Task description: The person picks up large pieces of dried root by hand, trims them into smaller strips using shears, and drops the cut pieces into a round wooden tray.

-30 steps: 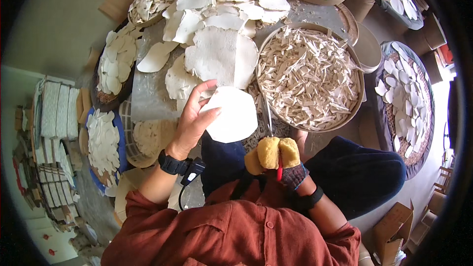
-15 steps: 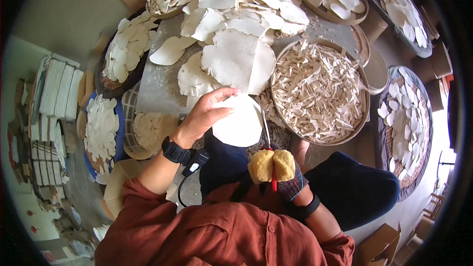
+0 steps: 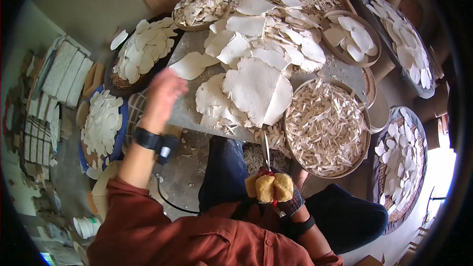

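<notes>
My left hand (image 3: 165,96) is raised at the table's left edge, smeared by motion; its fingers look loosely stretched, with nothing visible in them. A white, rounded sheet-like piece (image 3: 118,40) shows beyond it, apart from the heap in the dark-rimmed basket (image 3: 109,80), seemingly in the air. My right hand (image 3: 291,202), in a dark knitted glove, is closed on scissors (image 3: 266,149) with red handles wrapped in yellow sponge (image 3: 266,188). The blades point away from me, toward the table edge. Large off-white, irregular sheets (image 3: 251,88) lie piled on the table before me.
A round tray (image 3: 368,155) heaped with cut strips stands right of the scissors. Smaller trays of pieces (image 3: 377,59) sit at the table's far corners. Baskets of trimmed pieces stand at the left, one blue-rimmed (image 3: 119,113), and at the right. White stacked bundles (image 3: 66,79) line the left wall.
My left hand has swung left and away, and the rounded white piece has left it. The scissors remain in my right hand, slightly nearer me. The view has shifted.
</notes>
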